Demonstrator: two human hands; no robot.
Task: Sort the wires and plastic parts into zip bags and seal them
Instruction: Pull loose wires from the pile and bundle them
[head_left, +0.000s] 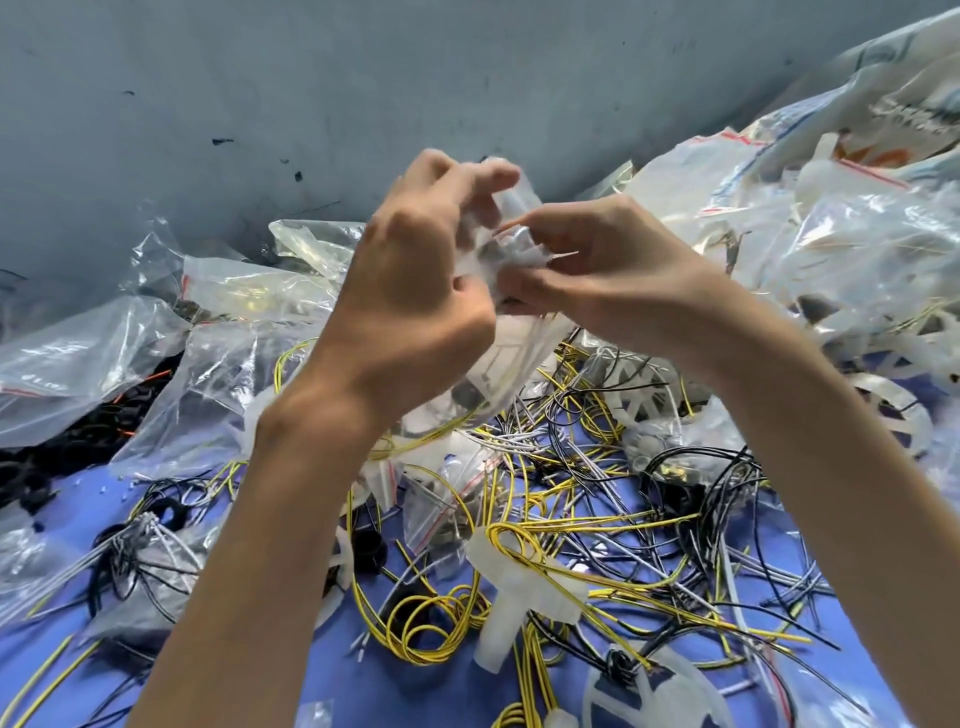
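A small clear zip bag (511, 358) hangs above the pile, with wires and plastic parts showing through its lower half. My left hand (415, 280) grips its top from the left. My right hand (597, 270) pinches the same top edge from the right, fingertips meeting the left hand's. Below lies a tangle of yellow, black and grey wires (571, 499) on the blue surface (72, 525). A translucent white plastic part (524, 582) rests among yellow wire loops (431, 623).
Filled clear bags (83, 364) pile up at the left, and a bigger heap of bags with white plastic parts (831, 234) at the right. A grey wall (311, 78) stands behind. Another white plastic part (623, 691) lies at the front edge.
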